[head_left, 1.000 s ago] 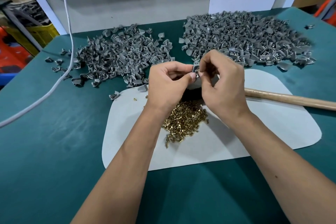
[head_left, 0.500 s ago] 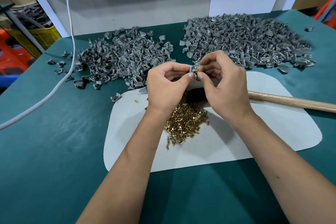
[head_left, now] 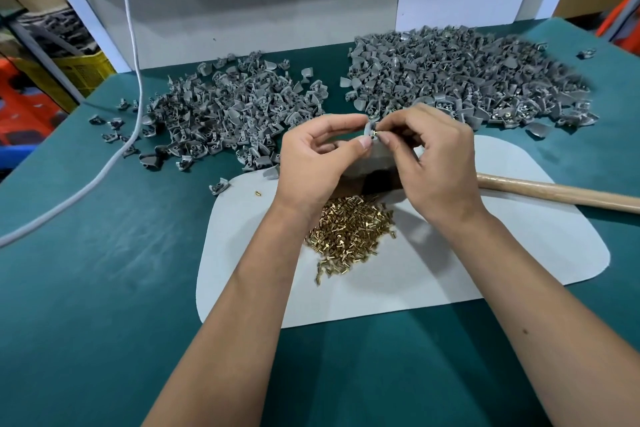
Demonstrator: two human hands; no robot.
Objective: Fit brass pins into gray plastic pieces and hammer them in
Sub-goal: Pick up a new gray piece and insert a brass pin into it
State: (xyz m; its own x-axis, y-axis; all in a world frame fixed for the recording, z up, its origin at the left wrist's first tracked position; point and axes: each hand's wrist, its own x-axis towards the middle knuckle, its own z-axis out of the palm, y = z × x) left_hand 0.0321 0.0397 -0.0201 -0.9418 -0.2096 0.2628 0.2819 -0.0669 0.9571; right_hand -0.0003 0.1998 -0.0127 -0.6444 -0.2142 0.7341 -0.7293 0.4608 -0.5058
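Note:
My left hand pinches a small gray plastic piece between thumb and forefinger, above the white mat. My right hand pinches a brass pin against that piece. A heap of loose brass pins lies on the mat just below my wrists. A hammer lies across the mat; its wooden handle sticks out to the right and its dark head is mostly hidden under my hands.
Two large heaps of gray pieces sit on the green table: a left heap and a right heap. A white cable hangs down and runs off left. One stray pin lies at the mat's left edge.
Both hands stay together at the same spot, working the pin at the gray piece; the fingers have shifted slightly. The camera has tilted a little.

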